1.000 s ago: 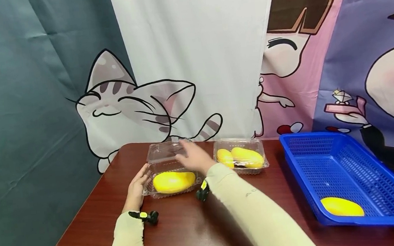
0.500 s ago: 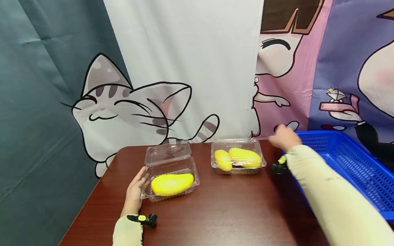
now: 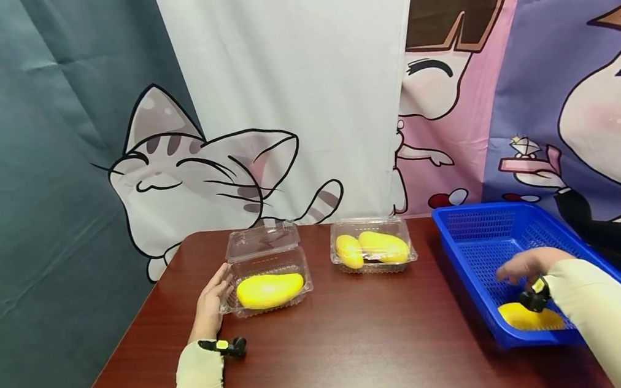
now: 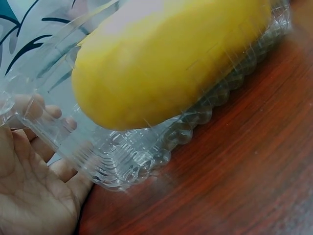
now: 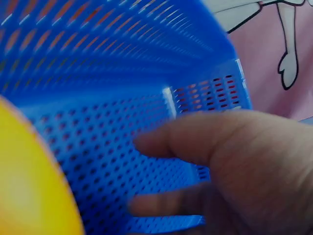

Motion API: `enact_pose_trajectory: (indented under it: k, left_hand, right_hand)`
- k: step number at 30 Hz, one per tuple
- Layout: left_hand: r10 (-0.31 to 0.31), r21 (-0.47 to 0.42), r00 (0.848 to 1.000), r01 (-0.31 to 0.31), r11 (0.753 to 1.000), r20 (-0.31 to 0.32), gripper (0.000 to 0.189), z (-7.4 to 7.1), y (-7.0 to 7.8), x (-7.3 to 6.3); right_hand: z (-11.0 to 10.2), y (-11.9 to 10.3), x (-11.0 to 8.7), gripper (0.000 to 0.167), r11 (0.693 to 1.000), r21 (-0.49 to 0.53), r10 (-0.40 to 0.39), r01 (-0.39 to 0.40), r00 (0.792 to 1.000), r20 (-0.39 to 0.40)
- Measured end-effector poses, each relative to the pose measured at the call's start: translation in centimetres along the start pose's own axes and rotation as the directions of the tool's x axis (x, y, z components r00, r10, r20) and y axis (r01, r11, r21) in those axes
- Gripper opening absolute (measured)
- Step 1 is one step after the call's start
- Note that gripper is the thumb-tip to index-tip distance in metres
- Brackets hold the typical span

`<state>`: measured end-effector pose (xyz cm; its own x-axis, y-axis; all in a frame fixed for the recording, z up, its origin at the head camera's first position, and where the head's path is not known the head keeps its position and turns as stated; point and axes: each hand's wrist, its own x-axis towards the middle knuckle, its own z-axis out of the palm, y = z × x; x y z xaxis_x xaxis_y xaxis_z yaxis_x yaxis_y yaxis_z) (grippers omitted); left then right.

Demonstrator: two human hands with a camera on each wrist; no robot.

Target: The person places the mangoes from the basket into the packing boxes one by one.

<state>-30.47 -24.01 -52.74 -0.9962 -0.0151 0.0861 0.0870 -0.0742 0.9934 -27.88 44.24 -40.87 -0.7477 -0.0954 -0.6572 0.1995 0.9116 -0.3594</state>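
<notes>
Resting the left grip [image 3: 210,304] against the L side of a hinged clear box [image 3: 283,261] on the dark red-brown tabletop [image 3: 351,338], w/ fingers uncurled & just touching the plastic, so released. Can see palm & fingers up close in L wrist view, partly thru the clear wall. Can spot one big yellow boxed fruit [image 3: 270,290] lying crosswise in that box, w/ the clear lid [image 3: 261,240] tipped back behind it.

Holding the right grip [image 3: 535,262] inside a blue basket [image 3: 482,256] at far R, w/ thumb & fingers parted, so also released. Blurred a bit in R wrist view, over the perforated floor & apart from the fruit there. Can find the basket fruit [image 3: 529,318] in the near L corner of the basket, just below the wrist & partly covered by the right wrist cam [image 3: 534,296].

Can also see a second clear box [image 3: 373,223] btwn the hinged one & the basket, w/ lid down & two yellow pieces inside: small fruit [image 3: 350,251] at L, larger fruit [image 3: 384,246] at R, side by side.

Dressed in pale sleeves [image 3: 611,309], w/ left wrist cam [image 3: 224,347] at the other cuff. Hung behind w/ a printed curtain [image 3: 290,85], incl. striped cartoon cat [image 3: 193,179] nr center-L & cartoon figures on pink & purple at R.
</notes>
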Motion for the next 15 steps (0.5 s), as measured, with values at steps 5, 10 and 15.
enact_pose_trajectory:
  k: [5,10,15]
  left_hand:
    - [-0.001,-0.001,1.000,0.001,1.000,-0.003,0.051,0.1,0.0,0.0]
    - [0.001,-0.002,1.000,-0.001,1.000,-0.004,0.051,0.1,-0.2,0.0]
    - [0.004,-0.005,1.000,-0.004,1.000,0.002,0.051,0.0,-0.1,0.0]
  right_hand:
    - [1.2,0.1,-0.9,0.048,0.998,-0.007,0.062,-0.062,0.980,0.189]
    - [1.4,-0.2,-1.3,0.054,0.992,-0.027,0.129,-0.127,0.952,0.276]
    - [1.4,-0.3,-1.4,0.052,0.993,-0.109,0.069,-0.040,0.961,0.270]
